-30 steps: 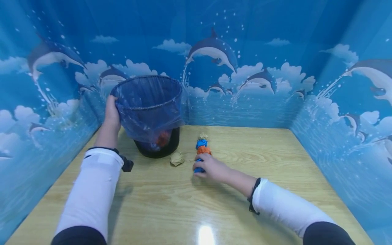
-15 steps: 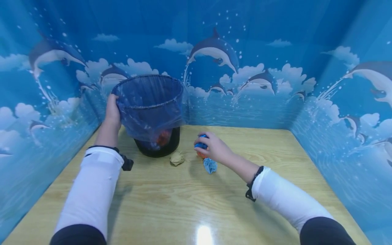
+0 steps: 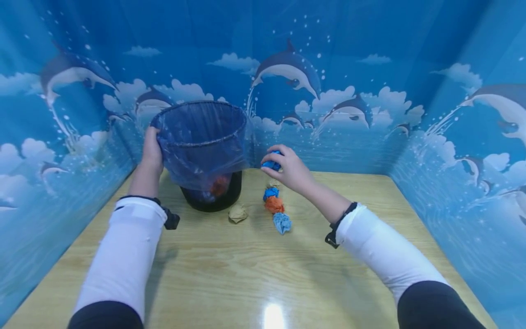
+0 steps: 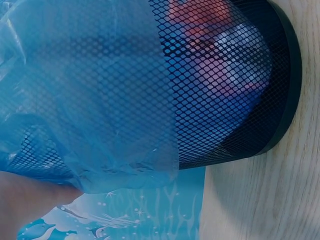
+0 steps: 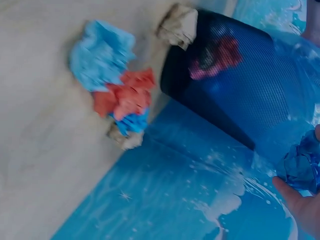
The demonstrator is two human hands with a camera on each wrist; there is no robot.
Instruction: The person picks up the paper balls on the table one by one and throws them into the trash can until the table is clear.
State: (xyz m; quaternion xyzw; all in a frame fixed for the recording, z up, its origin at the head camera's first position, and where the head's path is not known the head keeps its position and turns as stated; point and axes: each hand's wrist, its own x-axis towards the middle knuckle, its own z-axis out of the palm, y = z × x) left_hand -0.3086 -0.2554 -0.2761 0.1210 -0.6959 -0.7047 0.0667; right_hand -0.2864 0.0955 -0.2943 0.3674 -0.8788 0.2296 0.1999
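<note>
My left hand (image 3: 152, 148) grips the left side of the rim of a black mesh wastebasket (image 3: 234, 187), which tilts a little toward me. A blue plastic bag (image 3: 205, 164) lines it and folds over its rim. Through the mesh, red and pale crumpled pieces (image 4: 200, 15) show inside. Right of the basket and above the table, my right hand (image 3: 291, 169) pinches a dark blue crumpled paper ball (image 5: 301, 162). Below that hand lies a row of paper balls: a beige one (image 3: 273, 183), a blue one (image 3: 270, 193), an orange one (image 3: 274, 204) and a light blue one (image 3: 282, 223).
A separate beige paper ball (image 3: 237, 213) lies by the basket's base. The wood-grain table (image 3: 230, 274) meets blue dolphin-print curtains (image 3: 349, 137) at the back and both sides.
My right hand has picked the dark blue paper ball off the row and lifted it up and away from me, uncovering the other balls. The left hand and basket stay put.
</note>
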